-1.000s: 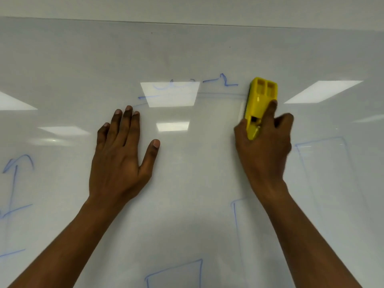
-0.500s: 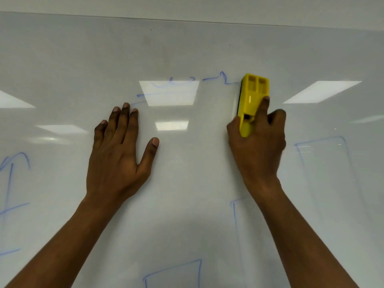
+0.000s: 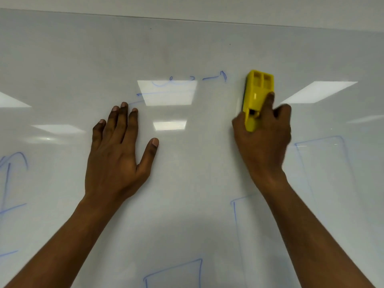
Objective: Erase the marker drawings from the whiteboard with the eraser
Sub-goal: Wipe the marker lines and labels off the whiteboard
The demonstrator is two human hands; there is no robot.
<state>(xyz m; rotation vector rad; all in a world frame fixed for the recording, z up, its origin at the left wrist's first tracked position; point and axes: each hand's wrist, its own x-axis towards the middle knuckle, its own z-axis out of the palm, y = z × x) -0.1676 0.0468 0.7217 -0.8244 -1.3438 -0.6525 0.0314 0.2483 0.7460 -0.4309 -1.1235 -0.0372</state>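
Observation:
The whiteboard [image 3: 187,48] fills the view and carries thin blue marker drawings. My right hand [image 3: 264,140] grips a yellow eraser [image 3: 257,94] pressed upright against the board, just right of a short blue squiggle [image 3: 216,78]. More faint blue lines [image 3: 158,93] run left of it under a light reflection. My left hand [image 3: 118,154] lies flat on the board, fingers spread, holding nothing. A blue rectangle outline [image 3: 320,140] sits right of the right hand.
Further blue drawings: an arrow-like shape [image 3: 10,179] at the left edge, a tall outline [image 3: 235,215] beside my right forearm, and a box [image 3: 174,271] at the bottom. The board's top edge [image 3: 187,18] meets the wall above. Ceiling-light reflections [image 3: 318,91] glare on the surface.
The eraser in my right hand swept left to the end of the squiggle and back right, wiping off that end and the faint line below. My left hand stayed flat on the board.

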